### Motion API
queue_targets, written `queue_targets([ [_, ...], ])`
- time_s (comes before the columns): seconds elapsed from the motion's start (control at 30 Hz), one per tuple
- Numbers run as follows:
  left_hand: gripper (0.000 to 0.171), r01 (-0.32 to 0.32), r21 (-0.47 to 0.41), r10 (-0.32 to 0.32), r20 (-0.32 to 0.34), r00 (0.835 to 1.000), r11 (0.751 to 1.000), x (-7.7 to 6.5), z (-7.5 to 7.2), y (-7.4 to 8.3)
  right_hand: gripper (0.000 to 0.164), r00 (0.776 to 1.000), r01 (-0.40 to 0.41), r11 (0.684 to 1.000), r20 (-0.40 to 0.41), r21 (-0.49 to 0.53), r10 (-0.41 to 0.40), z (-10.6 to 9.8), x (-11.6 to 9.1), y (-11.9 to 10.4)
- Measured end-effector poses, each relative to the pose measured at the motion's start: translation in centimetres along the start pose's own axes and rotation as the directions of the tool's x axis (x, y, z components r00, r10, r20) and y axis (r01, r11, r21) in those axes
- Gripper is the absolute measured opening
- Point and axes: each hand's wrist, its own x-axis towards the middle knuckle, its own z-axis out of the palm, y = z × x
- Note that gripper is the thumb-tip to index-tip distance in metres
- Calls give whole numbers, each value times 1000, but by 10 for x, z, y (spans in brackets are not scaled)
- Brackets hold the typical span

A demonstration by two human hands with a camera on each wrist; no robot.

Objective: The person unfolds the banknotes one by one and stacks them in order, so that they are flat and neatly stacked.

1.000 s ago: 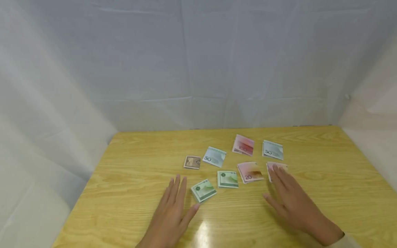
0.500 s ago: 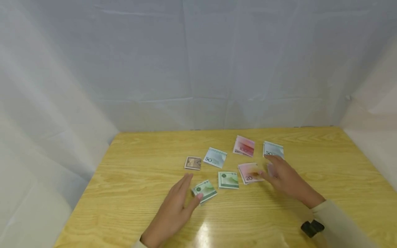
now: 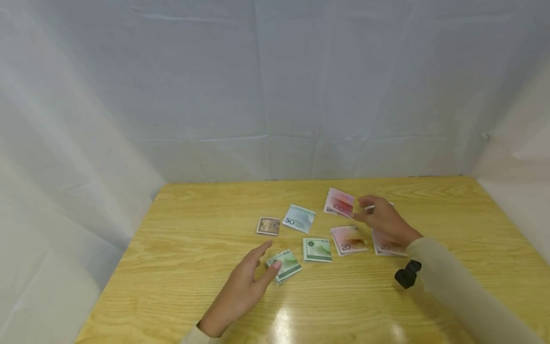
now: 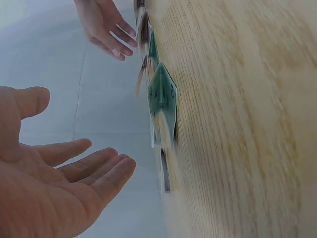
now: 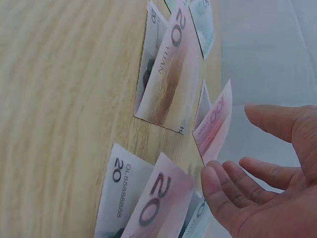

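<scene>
Several folded banknotes lie on the wooden table. My right hand (image 3: 382, 217) is over the back-right 50 note (image 5: 199, 218), mostly covering it in the head view. In the right wrist view its fingers are loosely bent, thumb apart, with nothing gripped. Left of that hand lies a red 100 note (image 3: 339, 203); nearer me are two pink-brown notes, a 20 note (image 3: 349, 240) and another 20 note (image 3: 386, 243) partly under the right wrist. My left hand (image 3: 245, 286) hovers beside the front green note (image 3: 287, 267), thumb and fingers spread, palm empty.
Another green note (image 3: 317, 250), a blue-green 50 note (image 3: 299, 219) and a small brown note (image 3: 268, 226) lie toward the middle. White cloth (image 3: 275, 95) hangs behind the table (image 3: 180, 239) and at both sides. A black device (image 3: 407, 274) sits at the right wrist.
My right hand has moved forward from the right-hand 20 note to the back-right 50 note, uncovering much of that 20. My left hand has turned slightly, fingers more bent. The other notes stay put.
</scene>
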Motion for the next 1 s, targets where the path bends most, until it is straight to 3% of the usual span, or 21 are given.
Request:
queue_targets([
  [0.2,64,-2,-5,3,20,1000,1000,1,1,1,65,994,-112,992,-7,58,112,1,18,2],
  [0.47,65,-5,-35,7,59,998,999,1,4,2,67,962,-257,964,-74,66,262,6,37,3],
  [0.77,62,8,-41,-5,64,998,999,1,5,2,68,952,-282,959,-119,17,282,10,51,6],
  [1.0,64,18,-39,-15,71,997,999,-2,5,0,66,954,-285,958,-111,-44,279,14,54,3],
])
